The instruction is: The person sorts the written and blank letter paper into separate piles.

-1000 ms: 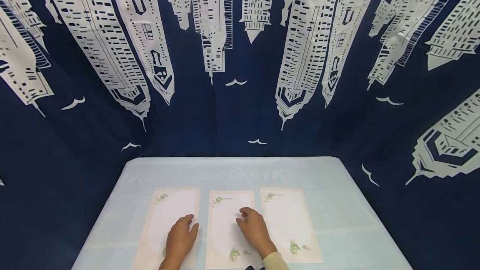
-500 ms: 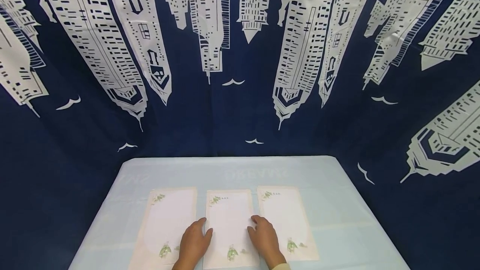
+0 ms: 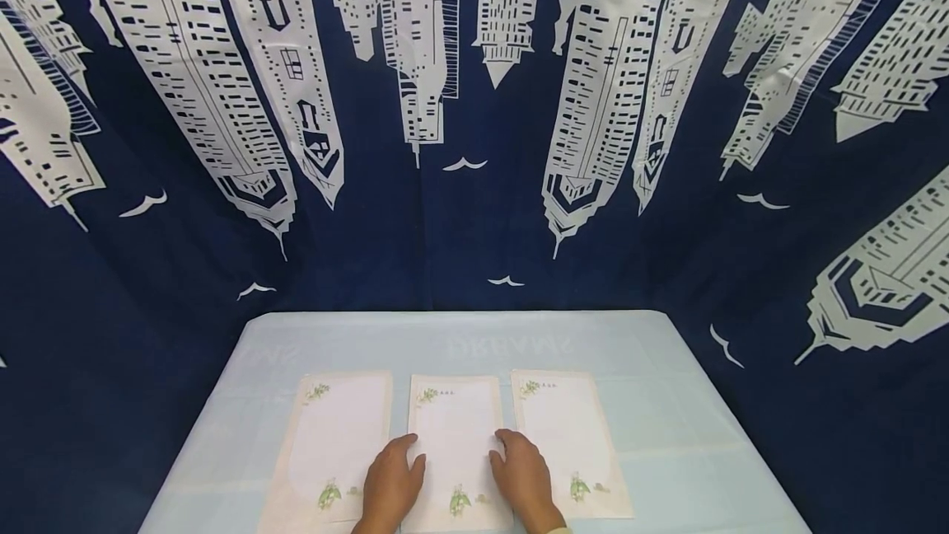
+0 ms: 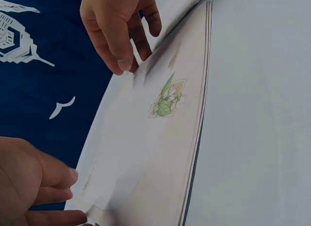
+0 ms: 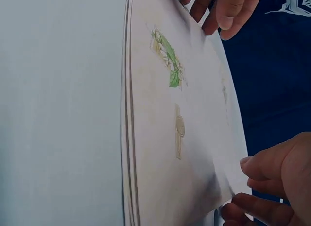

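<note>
A middle pile of pale letter paper (image 3: 455,443) with a printed green plant lies on the table between my two hands. My left hand (image 3: 393,480) has its fingertips right at the pile's left edge. Opposite it, my right hand (image 3: 523,472) touches the right edge, thumb and fingers spread apart. Several layered edges show along the near side of the paper (image 4: 155,153) in the left wrist view. In the right wrist view the fingers (image 5: 257,204) meet the side of the same paper (image 5: 160,138), and neither hand curls round it.
Similar printed paper lies to the left (image 3: 337,427) and to the right (image 3: 567,435) of the middle pile. A pale blue cloth covers the table (image 3: 689,468). Behind the far edge hangs a navy curtain (image 3: 445,229) with white buildings.
Both hands have moved to the right since one second ago. The left hand came off the left paper to the middle pile's left edge; the right hand shifted from over the pile to its right edge.
</note>
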`<state>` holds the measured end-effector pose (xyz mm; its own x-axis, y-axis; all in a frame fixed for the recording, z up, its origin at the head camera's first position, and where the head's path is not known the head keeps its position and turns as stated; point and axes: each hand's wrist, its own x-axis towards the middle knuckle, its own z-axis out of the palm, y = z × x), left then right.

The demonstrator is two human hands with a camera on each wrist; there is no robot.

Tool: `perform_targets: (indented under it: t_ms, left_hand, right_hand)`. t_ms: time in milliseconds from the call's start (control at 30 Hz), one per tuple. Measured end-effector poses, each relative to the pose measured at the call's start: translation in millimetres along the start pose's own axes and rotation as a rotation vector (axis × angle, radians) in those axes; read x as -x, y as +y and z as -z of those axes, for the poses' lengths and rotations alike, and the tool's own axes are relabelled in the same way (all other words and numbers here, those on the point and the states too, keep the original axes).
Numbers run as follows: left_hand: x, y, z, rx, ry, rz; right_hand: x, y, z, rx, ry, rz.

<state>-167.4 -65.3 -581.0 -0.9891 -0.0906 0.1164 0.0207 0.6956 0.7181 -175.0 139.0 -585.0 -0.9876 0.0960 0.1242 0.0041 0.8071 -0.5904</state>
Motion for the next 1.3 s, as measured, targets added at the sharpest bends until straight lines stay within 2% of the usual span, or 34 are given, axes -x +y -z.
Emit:
perform_targets:
  t_ms: [133,267,433,533,667,800,1033,1300]
  left_hand:
    - [-1.0,-2.8,-1.9,0.054,0.067,-0.022]
    - [-2.7,-7.6,-2.2,0.152,0.098,-0.003]
    - [-4.6,-8.4,-1.3,0.268,0.111,0.023]
    - [-6.5,-5.9,-1.2,0.319,0.109,0.047]
    - [-10.5,-1.9,-4.9,0.379,0.078,0.074]
    - [-17.4,7.0,-16.0,0.425,0.050,0.081]
    - [-29.0,36.3,-46.0,0.487,0.041,0.065]
    - [-31.5,68.0,-85.9,0.563,-0.018,0.022]
  right_hand:
    - [-2.0,4,0,-0.127,0.037,-0.020]
    - [-5.0,11,2,-0.320,0.059,-0.046]
    - [-8.0,17,7,-0.561,0.009,-0.148]
    - [-10.0,20,12,-0.632,-0.017,-0.218]
    - [-12.8,26,22,-0.621,-0.006,-0.259]
    - [-16.9,37,36,-0.596,0.037,-0.288]
    - [-24.9,61,66,-0.543,0.106,-0.335]
    - [-22.3,98,93,-0.463,0.139,-0.400]
